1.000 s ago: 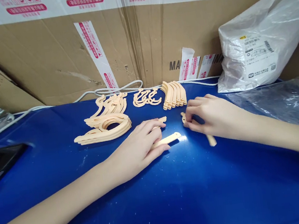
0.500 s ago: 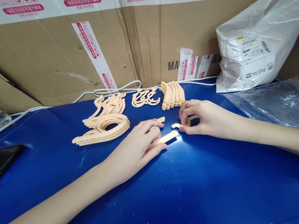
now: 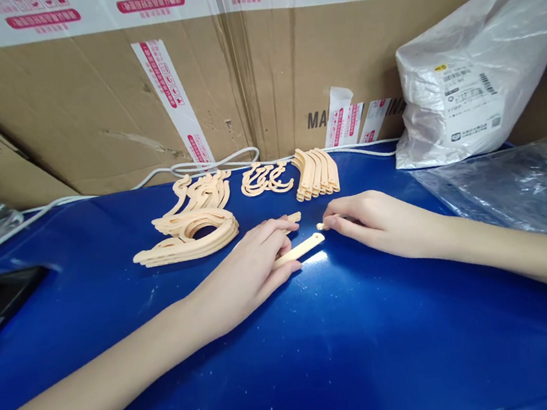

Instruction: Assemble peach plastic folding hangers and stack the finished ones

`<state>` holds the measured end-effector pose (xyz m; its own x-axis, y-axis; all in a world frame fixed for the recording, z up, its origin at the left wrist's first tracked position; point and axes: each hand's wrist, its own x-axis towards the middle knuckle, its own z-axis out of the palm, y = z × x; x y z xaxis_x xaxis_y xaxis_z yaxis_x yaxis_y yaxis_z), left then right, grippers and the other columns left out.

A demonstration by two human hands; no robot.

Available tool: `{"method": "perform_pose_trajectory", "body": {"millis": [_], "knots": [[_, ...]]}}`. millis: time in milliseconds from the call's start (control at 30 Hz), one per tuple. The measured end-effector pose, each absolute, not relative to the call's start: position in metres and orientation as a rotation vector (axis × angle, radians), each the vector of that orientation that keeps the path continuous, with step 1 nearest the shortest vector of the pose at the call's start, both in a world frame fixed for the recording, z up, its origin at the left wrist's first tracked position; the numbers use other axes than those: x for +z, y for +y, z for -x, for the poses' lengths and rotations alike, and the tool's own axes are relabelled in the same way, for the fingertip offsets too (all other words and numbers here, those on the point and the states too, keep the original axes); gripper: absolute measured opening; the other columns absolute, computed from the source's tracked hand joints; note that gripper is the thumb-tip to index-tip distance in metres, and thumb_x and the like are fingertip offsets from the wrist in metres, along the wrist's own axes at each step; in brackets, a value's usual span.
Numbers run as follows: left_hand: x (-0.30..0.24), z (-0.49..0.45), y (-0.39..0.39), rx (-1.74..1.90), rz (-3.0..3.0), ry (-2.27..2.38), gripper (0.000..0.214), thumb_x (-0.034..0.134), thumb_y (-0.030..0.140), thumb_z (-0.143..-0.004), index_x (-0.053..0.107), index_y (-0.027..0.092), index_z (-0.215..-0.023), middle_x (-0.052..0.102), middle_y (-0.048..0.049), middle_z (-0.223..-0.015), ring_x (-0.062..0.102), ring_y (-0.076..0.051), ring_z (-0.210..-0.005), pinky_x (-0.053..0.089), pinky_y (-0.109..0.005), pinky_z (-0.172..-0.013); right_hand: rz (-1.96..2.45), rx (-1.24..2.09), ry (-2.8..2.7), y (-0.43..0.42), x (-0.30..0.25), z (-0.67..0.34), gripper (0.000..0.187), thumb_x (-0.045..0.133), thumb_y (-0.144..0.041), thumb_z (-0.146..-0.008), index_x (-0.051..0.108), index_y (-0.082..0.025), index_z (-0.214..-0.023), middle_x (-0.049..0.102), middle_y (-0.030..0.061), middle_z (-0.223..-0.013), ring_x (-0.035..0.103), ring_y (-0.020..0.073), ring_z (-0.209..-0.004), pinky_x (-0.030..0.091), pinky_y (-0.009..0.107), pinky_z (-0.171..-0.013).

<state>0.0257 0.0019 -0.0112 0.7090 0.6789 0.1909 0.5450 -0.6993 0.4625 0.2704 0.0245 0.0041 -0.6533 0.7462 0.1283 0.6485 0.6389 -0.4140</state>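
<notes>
In the head view, a plastic strip (image 3: 304,248) is held down on the blue table (image 3: 324,360) just right of the stack of hangers (image 3: 187,238) by the left hand (image 3: 255,271), whose fingers are nearly closed on it. Farther right of the stack, a small piece (image 3: 321,226) is pinched in the right hand (image 3: 376,221) at the strip's end. The two appear not yet joined, and loose parts (image 3: 317,172) lie behind the stack.

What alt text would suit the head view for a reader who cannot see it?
Two bare hands meet on a blue table: the left hand holds a peach plastic strip, the right hand pinches a small peach piece near its tip. Stacks of peach parts lie behind, before cardboard boxes.
</notes>
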Motion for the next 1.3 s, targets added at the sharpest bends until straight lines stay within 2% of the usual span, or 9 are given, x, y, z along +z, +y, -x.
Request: {"method": "perform_pose_trajectory", "body": {"millis": [133,267,600,767,833,1033,1300], "knots": [[-0.011,-0.026,0.002,0.497,-2.553,0.931,0.015,0.044,0.028,-0.096,0.046,0.02,-0.084,0.056,-0.0104,-0.127,0.042,-0.023,-0.132,0.041,-0.042,-0.103,1.035,0.476,-2.639,0.027,0.004,-0.27,0.034,0.034,-0.032,-0.099,0.059,-0.016,-0.081,0.061,0.0049,-0.08,0.054,0.0153,-0.072,0.039,0.029,-0.069],[-0.011,-0.026,0.003,0.489,-2.558,0.927,0.014,0.042,0.028,-0.097,0.045,0.021,-0.086,0.059,-0.0072,-0.12,0.042,-0.021,-0.132,0.039,-0.038,-0.105,0.991,0.494,-2.683,0.025,0.005,-0.27,0.034,0.031,-0.031,-0.1,0.056,-0.017,-0.083,0.058,0.0045,-0.083,0.053,0.0155,-0.075,0.039,0.03,-0.071],[-0.012,-0.026,0.002,0.525,-2.556,0.933,0.007,0.042,0.026,-0.096,0.045,0.02,-0.094,0.055,-0.009,-0.124,0.041,-0.019,-0.132,0.04,-0.037,-0.106,1.043,0.667,-2.725,0.022,0.008,-0.27,0.032,0.028,-0.038,-0.102,0.044,-0.02,-0.081,0.048,-0.0037,-0.064,0.045,0.0109,-0.055,0.03,0.027,-0.056],[-0.015,-0.025,0.002,0.513,-2.717,0.904,0.027,0.037,0.024,-0.098,0.05,0.016,-0.12,0.046,-0.0138,-0.137,0.037,-0.024,-0.136,0.036,-0.043,-0.111,1.01,0.711,-2.704,0.021,0.006,-0.267,0.031,0.031,-0.041,-0.101,0.042,-0.02,-0.081,0.045,-0.0044,-0.065,0.045,0.01,-0.054,0.03,0.026,-0.055],[-0.016,-0.025,0.003,0.532,-2.751,0.889,0.031,0.036,0.024,-0.099,0.049,0.014,-0.125,0.045,-0.0147,-0.139,0.036,-0.024,-0.136,0.034,-0.044,-0.113,0.994,0.69,-2.702,0.02,0.004,-0.266,0.031,0.031,-0.041,-0.101,0.041,-0.02,-0.081,0.045,-0.0043,-0.065,0.045,0.0101,-0.054,0.029,0.026,-0.054],[-0.016,-0.025,0.002,0.552,-2.767,0.844,0.028,0.037,0.025,-0.099,0.056,0.015,-0.117,0.048,-0.0142,-0.135,0.039,-0.025,-0.134,0.036,-0.042,-0.112,0.969,0.417,-2.773,0.021,-0.002,-0.268,0.03,0.029,-0.04,-0.102,0.038,-0.02,-0.081,0.047,-0.0035,-0.065,0.043,0.0105,-0.051,0.026,0.026,-0.052],[-0.017,-0.025,0.003,0.492,-2.787,0.827,0.03,0.034,0.026,-0.1,0.055,0.012,-0.118,0.048,-0.0148,-0.135,0.037,-0.022,-0.135,0.035,-0.042,-0.112,0.844,-0.133,-2.828,0.021,-0.01,-0.271,0.033,0.026,-0.036,-0.102,0.046,-0.017,-0.082,0.057,0.0006,-0.067,0.044,0.0117,-0.047,0.026,0.026,-0.048]]}}
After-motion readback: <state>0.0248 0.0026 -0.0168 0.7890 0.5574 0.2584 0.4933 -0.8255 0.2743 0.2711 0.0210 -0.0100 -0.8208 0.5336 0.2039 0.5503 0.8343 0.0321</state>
